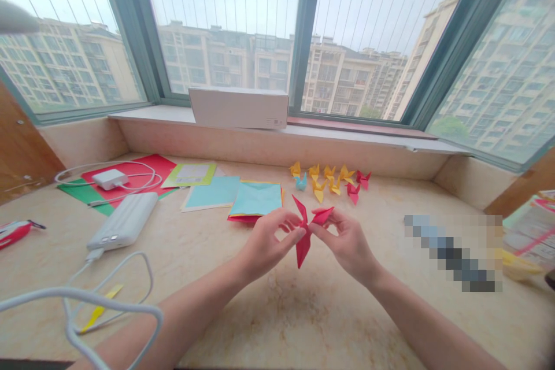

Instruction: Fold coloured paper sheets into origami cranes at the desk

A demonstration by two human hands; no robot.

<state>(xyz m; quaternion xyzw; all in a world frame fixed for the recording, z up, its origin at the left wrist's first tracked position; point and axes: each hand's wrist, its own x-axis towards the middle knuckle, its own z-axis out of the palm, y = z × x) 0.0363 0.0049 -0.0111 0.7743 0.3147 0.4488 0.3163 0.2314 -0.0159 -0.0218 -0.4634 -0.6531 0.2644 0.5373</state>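
Observation:
A red folded paper crane (304, 231) hangs in the air between my two hands, above the marbled counter (277, 312). My left hand (269, 243) pinches it from the left with thumb and fingers closed on the paper. From the right, my right hand (347, 240) pinches the crane's upper wing. Behind them lies a stack of coloured paper sheets (255, 199), blue on top. Farther back stands a row of several small finished cranes (329, 180), yellow, blue and red.
A white power bank (124, 221) with a white cable (87, 300) lies at the left, a white charger (110, 178) on red and green paper behind it. A white box (238, 107) rests on the window sill. A red-handled tool (15, 231) lies at the far left.

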